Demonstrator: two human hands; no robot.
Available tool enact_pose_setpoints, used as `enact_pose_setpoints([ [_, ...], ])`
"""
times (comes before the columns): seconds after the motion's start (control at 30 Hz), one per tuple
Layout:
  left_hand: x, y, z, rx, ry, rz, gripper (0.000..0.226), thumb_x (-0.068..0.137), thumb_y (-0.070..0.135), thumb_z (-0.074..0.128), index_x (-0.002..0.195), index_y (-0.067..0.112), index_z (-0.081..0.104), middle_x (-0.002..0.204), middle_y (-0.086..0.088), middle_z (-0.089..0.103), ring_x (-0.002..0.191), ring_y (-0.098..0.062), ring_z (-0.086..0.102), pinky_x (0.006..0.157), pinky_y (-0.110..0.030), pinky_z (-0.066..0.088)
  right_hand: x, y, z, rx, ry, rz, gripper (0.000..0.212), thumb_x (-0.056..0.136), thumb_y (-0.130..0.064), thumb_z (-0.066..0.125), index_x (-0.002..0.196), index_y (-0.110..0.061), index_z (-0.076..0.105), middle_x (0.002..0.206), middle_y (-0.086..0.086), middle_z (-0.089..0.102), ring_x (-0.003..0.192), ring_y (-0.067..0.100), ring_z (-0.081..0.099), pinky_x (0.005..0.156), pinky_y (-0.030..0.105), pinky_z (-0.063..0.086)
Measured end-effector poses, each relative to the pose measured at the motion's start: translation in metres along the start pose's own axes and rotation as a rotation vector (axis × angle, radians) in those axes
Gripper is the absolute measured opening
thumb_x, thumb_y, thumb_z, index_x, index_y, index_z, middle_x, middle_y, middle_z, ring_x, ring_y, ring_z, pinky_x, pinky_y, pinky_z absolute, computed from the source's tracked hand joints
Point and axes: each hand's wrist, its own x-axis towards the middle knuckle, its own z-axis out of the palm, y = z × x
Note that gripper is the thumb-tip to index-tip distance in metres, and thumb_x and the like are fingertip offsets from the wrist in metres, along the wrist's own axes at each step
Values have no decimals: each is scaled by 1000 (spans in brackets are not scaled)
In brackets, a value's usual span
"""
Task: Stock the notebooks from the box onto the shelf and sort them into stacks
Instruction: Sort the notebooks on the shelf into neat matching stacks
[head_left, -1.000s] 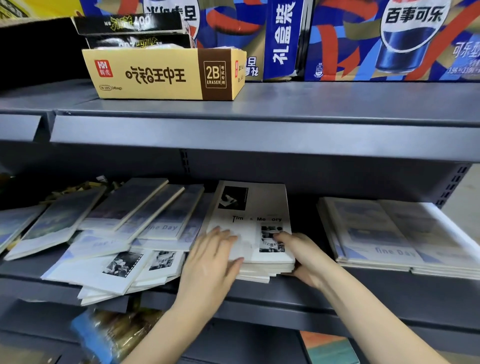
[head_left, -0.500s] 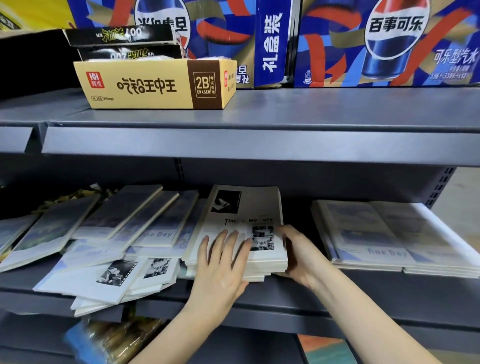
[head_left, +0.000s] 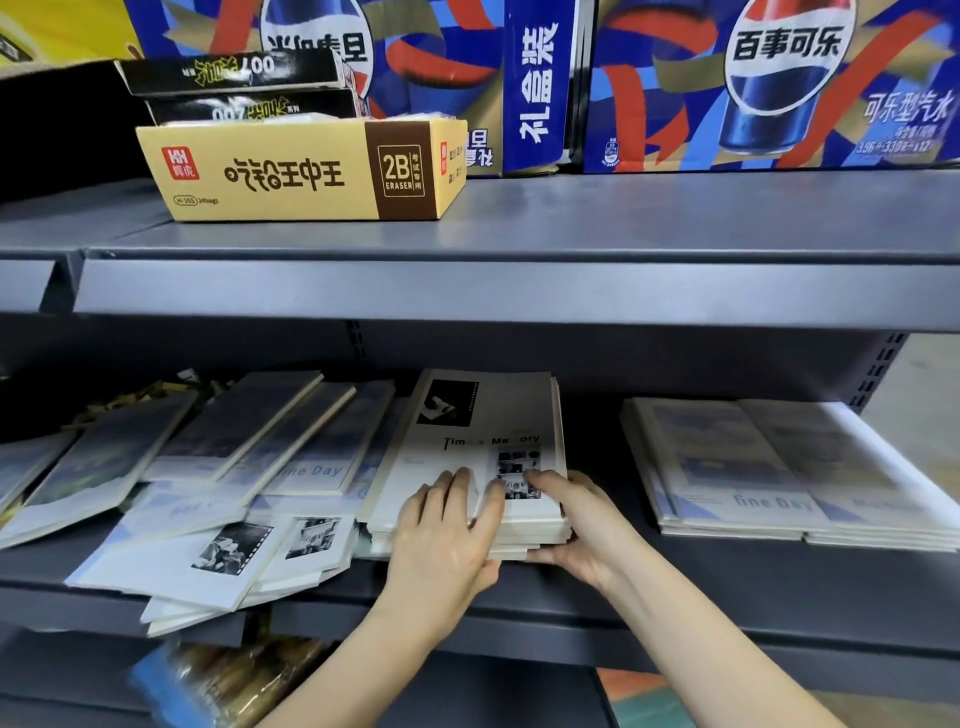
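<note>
A stack of white "Time & Memory" notebooks (head_left: 483, 415) lies in the middle of the grey lower shelf (head_left: 727, 582). My left hand (head_left: 447, 540) grips the stack's near edge, fingers flat on the top cover and thumb under the front. My right hand (head_left: 576, 525) holds the stack's near right corner, fingers on top and palm against the side. To the left, loose notebooks (head_left: 260, 457) with blue "fine Day" covers and white photo covers (head_left: 218, 556) lie scattered and overlapping. At the right sit neat "fine Day" stacks (head_left: 769, 467).
The upper shelf (head_left: 519, 291) overhangs the notebooks and carries a yellow eraser carton (head_left: 291, 171), black boxes and blue soda cases (head_left: 753, 83). A plastic bag (head_left: 223, 680) lies on the level below. A gap of bare shelf separates the middle stack from the right stacks.
My left hand slid right and further onto the stack, thumb now under its front. My right hand shifted to clasp the near right corner. The stack looks squarer.
</note>
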Motion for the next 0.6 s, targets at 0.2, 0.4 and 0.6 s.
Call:
enact_pose_setpoints([
  [0.2, 4, 16, -2, -8, -6, 46, 92, 34, 39, 83, 116, 16, 48, 104, -17, 67, 91, -29, 67, 73, -38, 56, -10, -8, -12, 15, 27, 19, 49, 85, -13, 66, 129, -7, 45, 112, 12, 56, 91, 32, 61, 65, 55, 55],
  [0.4, 8, 38, -6, -39, 54, 82, 90, 34, 41, 82, 114, 18, 48, 100, -15, 67, 86, -26, 67, 70, -33, 56, -22, -12, -30, 31, 96, -11, 61, 84, -15, 67, 139, -9, 39, 128, 3, 44, 93, 20, 47, 60, 49, 51],
  [0.6, 10, 54, -6, -80, 48, 93, 88, 36, 41, 80, 115, 18, 48, 101, -14, 67, 90, -26, 66, 73, -33, 56, -36, -19, -43, 44, 103, -21, 59, 85, -13, 67, 137, -8, 41, 122, 2, 43, 87, 20, 47, 58, 51, 49],
])
